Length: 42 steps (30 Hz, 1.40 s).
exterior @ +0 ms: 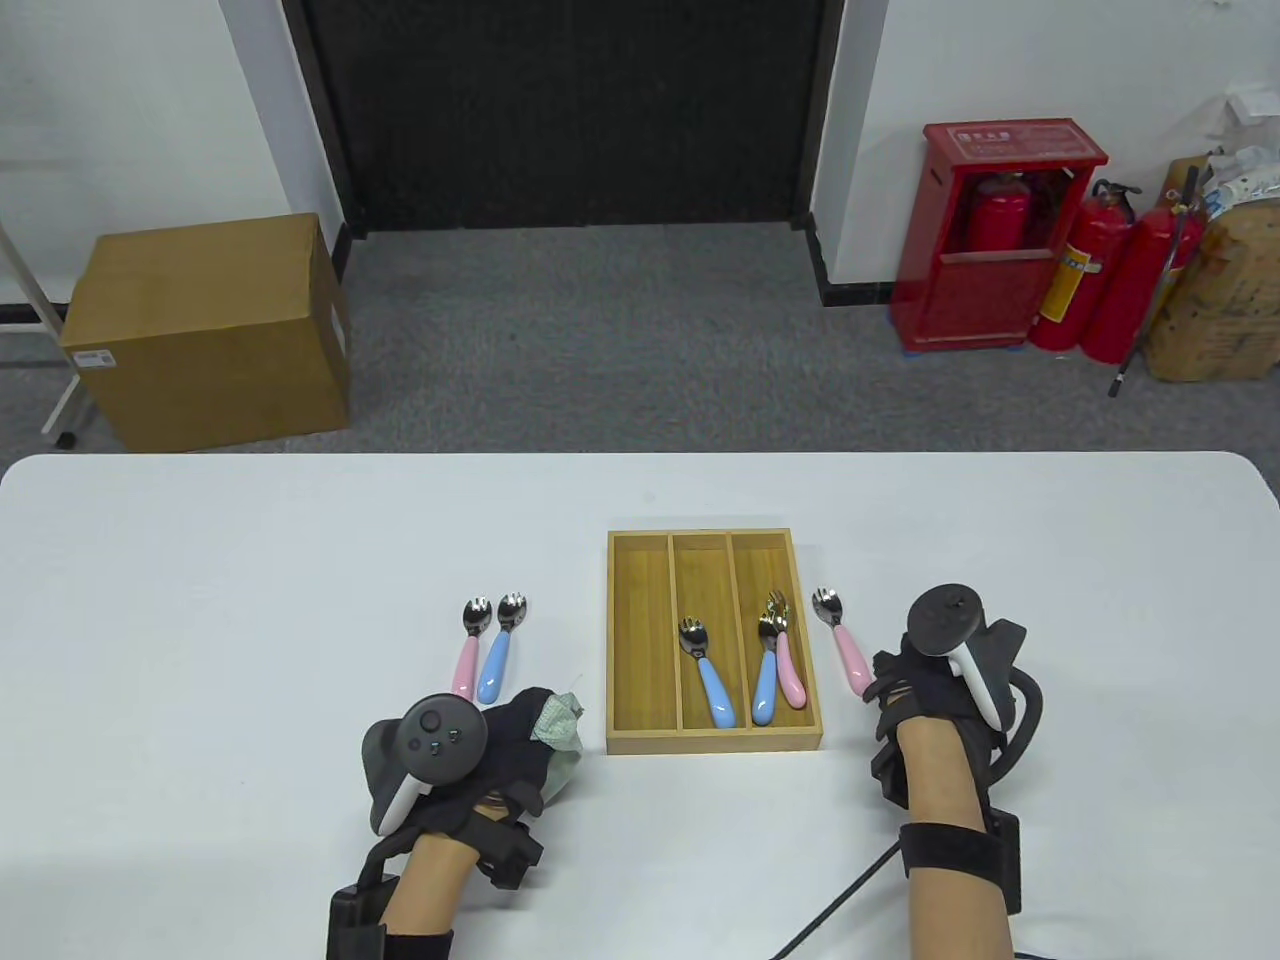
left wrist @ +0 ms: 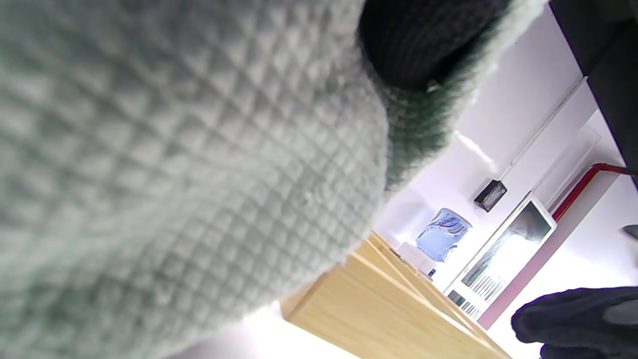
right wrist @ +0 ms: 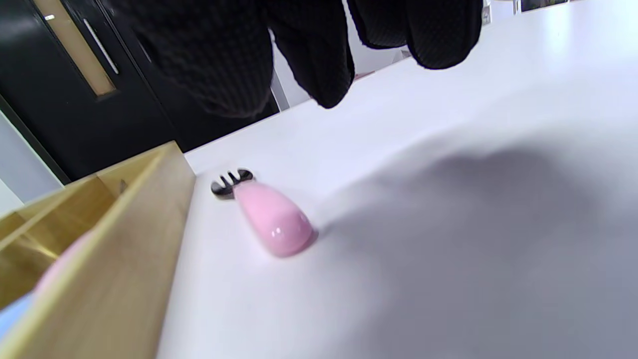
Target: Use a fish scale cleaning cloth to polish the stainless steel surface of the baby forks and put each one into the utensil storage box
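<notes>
On the white table [exterior: 250, 560], the left hand [exterior: 480, 740] clutches the fish scale cleaning cloth [exterior: 560, 722]. The right hand [exterior: 925, 690], fingers loose and empty, hovers just behind a pink-handled baby fork [exterior: 843, 640] beside the utensil storage box [exterior: 612, 640]; grasping it likely comes next.

Baby forks, cleaning cloth and storage box on your counter [exterior: 300, 560].
Your wooden three-compartment box [exterior: 714, 742] holds one blue fork [exterior: 706, 668] in the middle and a blue-and-pink pair [exterior: 778, 660] on the right; a pink fork [exterior: 843, 640] lies just beside its right wall, two more forks [exterior: 484, 648] lie to its left, and the pale waffle cloth [exterior: 560, 728] sits bunched in your left hand [exterior: 505, 745].
</notes>
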Tool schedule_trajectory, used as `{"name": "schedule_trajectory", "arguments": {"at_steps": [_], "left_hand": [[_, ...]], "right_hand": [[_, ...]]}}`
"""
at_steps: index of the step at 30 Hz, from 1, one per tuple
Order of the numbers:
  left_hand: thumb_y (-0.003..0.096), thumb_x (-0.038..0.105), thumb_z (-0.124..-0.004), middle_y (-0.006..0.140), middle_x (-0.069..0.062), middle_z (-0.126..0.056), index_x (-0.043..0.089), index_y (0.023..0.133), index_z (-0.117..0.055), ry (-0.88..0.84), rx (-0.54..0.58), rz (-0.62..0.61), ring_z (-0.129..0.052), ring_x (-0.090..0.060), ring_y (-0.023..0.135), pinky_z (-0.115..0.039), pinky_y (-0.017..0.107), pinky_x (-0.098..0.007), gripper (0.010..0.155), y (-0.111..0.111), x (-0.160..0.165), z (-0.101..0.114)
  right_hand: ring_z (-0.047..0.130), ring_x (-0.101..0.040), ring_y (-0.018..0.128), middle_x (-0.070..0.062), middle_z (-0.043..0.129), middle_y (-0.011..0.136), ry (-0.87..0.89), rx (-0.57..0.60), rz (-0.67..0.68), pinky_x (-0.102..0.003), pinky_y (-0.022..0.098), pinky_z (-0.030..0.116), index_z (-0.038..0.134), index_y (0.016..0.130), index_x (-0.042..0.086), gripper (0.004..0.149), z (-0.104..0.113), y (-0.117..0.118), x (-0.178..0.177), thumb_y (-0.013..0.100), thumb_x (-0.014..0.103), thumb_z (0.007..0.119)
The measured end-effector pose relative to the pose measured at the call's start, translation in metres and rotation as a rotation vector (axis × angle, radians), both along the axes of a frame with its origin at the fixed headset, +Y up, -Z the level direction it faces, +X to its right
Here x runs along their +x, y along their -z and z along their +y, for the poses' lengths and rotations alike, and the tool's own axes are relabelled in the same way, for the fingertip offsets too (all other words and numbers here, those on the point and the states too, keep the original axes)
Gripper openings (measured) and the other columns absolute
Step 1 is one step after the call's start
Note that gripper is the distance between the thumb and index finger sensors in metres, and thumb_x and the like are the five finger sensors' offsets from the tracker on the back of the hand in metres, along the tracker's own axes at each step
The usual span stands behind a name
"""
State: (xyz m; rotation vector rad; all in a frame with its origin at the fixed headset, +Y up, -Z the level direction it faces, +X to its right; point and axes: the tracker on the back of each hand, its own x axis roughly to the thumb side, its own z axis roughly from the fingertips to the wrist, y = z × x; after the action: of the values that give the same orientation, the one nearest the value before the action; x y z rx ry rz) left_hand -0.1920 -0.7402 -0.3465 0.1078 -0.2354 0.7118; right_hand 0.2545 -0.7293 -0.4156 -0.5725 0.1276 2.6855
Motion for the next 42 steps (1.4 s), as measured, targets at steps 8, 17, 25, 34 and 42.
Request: {"name": "schedule_trajectory", "arguments": {"at_steps": [8,17,25,34,42], "left_hand": [[0.0477,0.045,-0.083,0.06,-0.007,-0.105,0.015,0.086,-0.086,-0.033,-0.034,-0.029,-0.107,-0.028,0.046,-0.078,0.053,-0.055,0.049,0.003,0.002,-0.005],[0.0479,0.045,-0.083,0.061,-0.007,-0.105,0.014,0.087,-0.086,-0.05,-0.052,-0.043,-0.107,-0.029,0.047,-0.078,0.054,-0.056,0.05,0.003,0.002,-0.006],[0.0481,0.045,-0.082,0.062,-0.008,-0.105,0.014,0.087,-0.085,-0.149,-0.092,-0.036,-0.107,-0.029,0.047,-0.077,0.054,-0.056,0.05,0.005,0.0,-0.01],[0.0501,0.05,-0.079,0.068,-0.007,-0.102,0.015,0.093,-0.08,-0.55,-0.155,-0.138,-0.105,-0.029,0.053,-0.075,0.057,-0.056,0.055,0.001,-0.004,-0.009],[0.053,0.07,-0.063,0.086,-0.013,-0.09,0.014,0.105,-0.065,-0.819,-0.233,-0.328,-0.095,-0.036,0.072,-0.064,0.063,-0.064,0.076,0.003,0.005,-0.019]], "right_hand": [[0.059,-0.049,0.085,-0.023,0.046,0.105,-0.009,-0.05,0.058,-0.069,0.065,0.039,0.077,0.088,0.005,0.059,-0.023,0.033,-0.023,0.039,0.037,0.088],[0.058,-0.05,0.085,-0.023,0.046,0.103,0.007,-0.099,0.078,-0.07,0.065,0.039,0.084,0.073,-0.005,0.054,-0.039,0.03,-0.017,0.035,0.032,0.094],[0.066,-0.05,0.081,-0.024,0.052,0.101,0.197,0.212,0.153,-0.07,0.06,0.05,0.082,0.073,-0.003,0.047,-0.002,-0.011,-0.01,0.038,0.029,0.086],[0.094,-0.042,0.058,-0.028,0.08,0.086,0.739,0.457,0.5,-0.065,0.047,0.072,0.083,0.078,0.009,0.045,0.038,-0.08,-0.106,0.039,0.03,0.084],[0.107,-0.03,0.031,-0.028,0.097,0.066,0.758,0.449,0.698,-0.056,0.034,0.084,0.087,0.076,0.01,0.045,0.02,-0.101,-0.164,0.037,0.033,0.084]]}}
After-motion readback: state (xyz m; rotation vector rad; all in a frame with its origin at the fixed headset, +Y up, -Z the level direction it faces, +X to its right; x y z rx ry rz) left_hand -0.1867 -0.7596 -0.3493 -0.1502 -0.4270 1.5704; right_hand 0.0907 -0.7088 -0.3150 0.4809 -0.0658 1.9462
